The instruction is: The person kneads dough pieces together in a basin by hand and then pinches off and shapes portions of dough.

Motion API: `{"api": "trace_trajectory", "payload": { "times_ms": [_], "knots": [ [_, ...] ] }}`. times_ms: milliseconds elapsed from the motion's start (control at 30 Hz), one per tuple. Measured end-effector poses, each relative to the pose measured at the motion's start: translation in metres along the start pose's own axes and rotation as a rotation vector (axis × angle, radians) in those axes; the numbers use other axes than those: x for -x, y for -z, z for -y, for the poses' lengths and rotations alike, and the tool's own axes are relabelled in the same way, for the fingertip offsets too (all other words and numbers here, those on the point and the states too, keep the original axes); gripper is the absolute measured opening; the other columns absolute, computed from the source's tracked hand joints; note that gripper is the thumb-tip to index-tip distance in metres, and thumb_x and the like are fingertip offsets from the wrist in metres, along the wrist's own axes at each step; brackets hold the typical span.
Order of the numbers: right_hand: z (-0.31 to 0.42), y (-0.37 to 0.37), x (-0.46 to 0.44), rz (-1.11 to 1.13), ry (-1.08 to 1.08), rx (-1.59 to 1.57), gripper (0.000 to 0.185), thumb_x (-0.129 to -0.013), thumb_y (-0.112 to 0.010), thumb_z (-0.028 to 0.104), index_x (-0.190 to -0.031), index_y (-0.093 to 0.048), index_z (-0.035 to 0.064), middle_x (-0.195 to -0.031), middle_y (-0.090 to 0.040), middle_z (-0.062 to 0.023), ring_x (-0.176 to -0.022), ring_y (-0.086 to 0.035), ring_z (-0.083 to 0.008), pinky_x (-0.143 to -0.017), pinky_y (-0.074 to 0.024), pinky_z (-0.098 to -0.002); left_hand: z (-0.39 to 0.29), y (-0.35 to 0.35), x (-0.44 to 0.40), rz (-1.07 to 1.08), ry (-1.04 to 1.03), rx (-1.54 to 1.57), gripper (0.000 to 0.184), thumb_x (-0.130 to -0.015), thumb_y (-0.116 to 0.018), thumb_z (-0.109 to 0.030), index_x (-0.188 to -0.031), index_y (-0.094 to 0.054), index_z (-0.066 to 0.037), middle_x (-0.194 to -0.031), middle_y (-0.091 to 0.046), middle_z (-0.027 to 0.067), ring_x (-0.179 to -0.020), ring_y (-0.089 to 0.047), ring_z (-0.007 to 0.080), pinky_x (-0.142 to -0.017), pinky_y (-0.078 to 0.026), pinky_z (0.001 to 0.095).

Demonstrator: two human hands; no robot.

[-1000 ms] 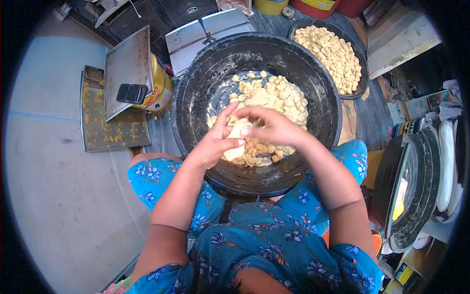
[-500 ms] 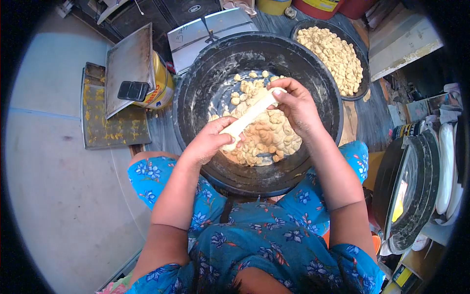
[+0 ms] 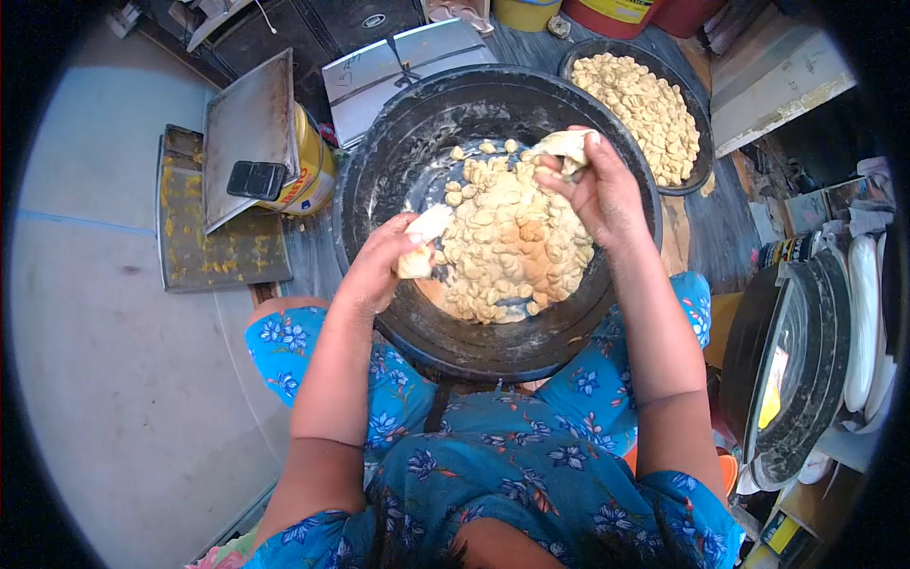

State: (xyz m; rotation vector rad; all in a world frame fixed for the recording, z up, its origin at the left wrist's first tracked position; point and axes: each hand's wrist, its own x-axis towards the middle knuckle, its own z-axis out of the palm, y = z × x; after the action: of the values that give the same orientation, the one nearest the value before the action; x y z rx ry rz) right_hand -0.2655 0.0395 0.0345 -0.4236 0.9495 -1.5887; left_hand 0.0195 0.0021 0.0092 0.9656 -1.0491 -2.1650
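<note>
Pale grey flat surface (image 3: 114, 351) far L; grey wood-grain floor (image 3: 308, 248) under lg round black plastic tub (image 3: 474, 346) btwn person's knees. L hand (image 3: 379, 261) curls round cream dough piece (image 3: 431, 225); R hand (image 3: 597, 190), raised over tub, pinches 2nd cream dough piece (image 3: 566, 145); hands apart. Heaped cream dough lumps (image 3: 502, 223) below. Yellow plastic bucket (image 3: 319, 161): red lettering part-hidden. Flat white pack (image 3: 379, 100), blk strap: handwritten "15…".

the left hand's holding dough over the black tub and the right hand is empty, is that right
Not quite: the right hand isn't empty. The head view shows it holding a piece of dough too. The left hand does hold dough over the black tub.
</note>
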Motion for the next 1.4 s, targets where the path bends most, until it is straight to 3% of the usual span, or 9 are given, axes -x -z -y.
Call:
{"api": "trace_trajectory", "payload": {
  "times_ms": [233, 333, 467, 567, 600, 833, 1000, 1233, 1400],
  "knots": [
    [-0.02, -0.01, 0.008, 0.136, -0.212, -0.036, 0.024, -0.094, -0.046, 0.013, -0.117, -0.042, 0.0092, -0.104, -0.057, -0.0166, -0.094, -0.061, -0.0281, -0.082, -0.0539, -0.0456, 0.005, -0.014, -0.003, 0.133, -0.034, 0.265, 0.049, -0.078, -0.054, -0.007, -0.124, -0.04, 0.001, -0.109, -0.057, 0.0176, -0.102, -0.059, 0.0348, -0.087, -0.051, 0.0447],
    [-0.027, 0.001, 0.004, 0.138, -0.167, 0.092, 0.015, -0.09, -0.053, 0.009, -0.105, -0.052, 0.0084, -0.096, -0.055, -0.0079, -0.082, -0.058, -0.0196, -0.073, -0.0517, -0.0311, 0.004, -0.023, -0.001, 0.062, -0.076, 0.221, 0.049, -0.079, -0.056, -0.001, -0.125, -0.038, -0.001, -0.112, -0.055, 0.0166, -0.105, -0.058, 0.0351, -0.092, -0.049, 0.0438],
    [-0.033, 0.003, 0.001, 0.169, -0.098, 0.377, 0.009, -0.088, -0.058, 0.013, -0.095, -0.059, 0.0074, -0.096, -0.054, -0.0028, -0.081, -0.054, -0.0124, -0.073, -0.0448, -0.0226, 0.007, -0.022, -0.003, 0.018, -0.096, 0.213, 0.05, -0.078, -0.061, 0.003, -0.123, -0.04, -0.003, -0.111, -0.056, 0.0137, -0.108, -0.057, 0.0318, -0.093, -0.048, 0.041],
    [-0.035, -0.007, 0.01, 0.376, 0.115, 0.905, 0.021, -0.084, -0.063, 0.018, -0.101, -0.06, 0.0062, -0.104, -0.052, -0.0048, -0.097, -0.051, -0.0143, -0.085, -0.0421, -0.0274, 0.008, -0.022, -0.003, -0.004, -0.109, 0.173, 0.056, -0.077, -0.065, 0.001, -0.125, -0.038, -0.003, -0.115, -0.054, 0.0118, -0.11, -0.055, 0.0259, -0.094, -0.047, 0.0373],
    [-0.036, -0.009, 0.014, 0.458, 0.119, 0.957, 0.032, -0.081, -0.067, 0.02, -0.108, -0.06, 0.0065, -0.111, -0.05, -0.0064, -0.108, -0.047, -0.0162, -0.09, -0.0399, -0.0302, 0.008, -0.024, -0.003, -0.02, -0.117, 0.16, 0.059, -0.076, -0.065, 0.001, -0.127, -0.036, -0.003, -0.119, -0.052, 0.0117, -0.111, -0.054, 0.0237, -0.094, -0.046, 0.0357],
    [-0.055, -0.03, 0.039, 0.67, 0.381, 1.052, 0.036, -0.078, -0.07, 0.01, -0.112, -0.06, 0.0072, -0.11, -0.053, -0.0103, -0.106, -0.052, -0.0226, -0.091, -0.0416, -0.0327, 0.02, -0.031, -0.004, 0.077, -0.1, 0.116, 0.067, -0.074, -0.068, 0.002, -0.132, -0.033, -0.004, -0.124, -0.048, 0.0083, -0.118, -0.048, 0.0194, -0.097, -0.042, 0.0326],
    [-0.042, -0.024, 0.031, 0.421, 0.329, 1.03, 0.012, -0.084, -0.063, 0.005, -0.096, -0.061, 0.0027, -0.089, -0.06, -0.0046, -0.082, -0.057, -0.0144, -0.074, -0.0462, -0.0268, 0.009, -0.034, -0.005, 0.05, -0.04, 0.064, 0.06, -0.075, -0.065, 0.005, -0.128, -0.038, -0.002, -0.118, -0.052, 0.0106, -0.106, -0.056, 0.0215, -0.086, -0.053, 0.034],
    [-0.027, -0.028, 0.022, -0.052, 0.39, 0.45, 0.014, -0.093, -0.054, 0.015, -0.094, -0.061, 0.0026, -0.085, -0.057, -0.0004, -0.072, -0.052, -0.0079, -0.069, -0.0454, -0.0219, 0.009, -0.027, -0.006, -0.015, -0.133, 0.041, 0.049, -0.077, -0.064, 0.0, -0.122, -0.043, -0.002, -0.113, -0.057, 0.0129, -0.098, -0.06, 0.0228, -0.084, -0.054, 0.0362],
    [-0.038, -0.007, 0.015, 0.284, 0.454, 1.019, 0.028, -0.089, -0.059, 0.026, -0.106, -0.06, 0.0037, -0.108, -0.053, -0.0092, -0.104, -0.049, -0.0218, -0.088, -0.0409, -0.0322, 0.007, -0.029, -0.006, 0.029, -0.064, 0.239, 0.046, -0.08, -0.064, -0.005, -0.121, -0.044, -0.002, -0.112, -0.057, 0.0121, -0.1, -0.06, 0.0219, -0.086, -0.053, 0.036]
  ]
}}
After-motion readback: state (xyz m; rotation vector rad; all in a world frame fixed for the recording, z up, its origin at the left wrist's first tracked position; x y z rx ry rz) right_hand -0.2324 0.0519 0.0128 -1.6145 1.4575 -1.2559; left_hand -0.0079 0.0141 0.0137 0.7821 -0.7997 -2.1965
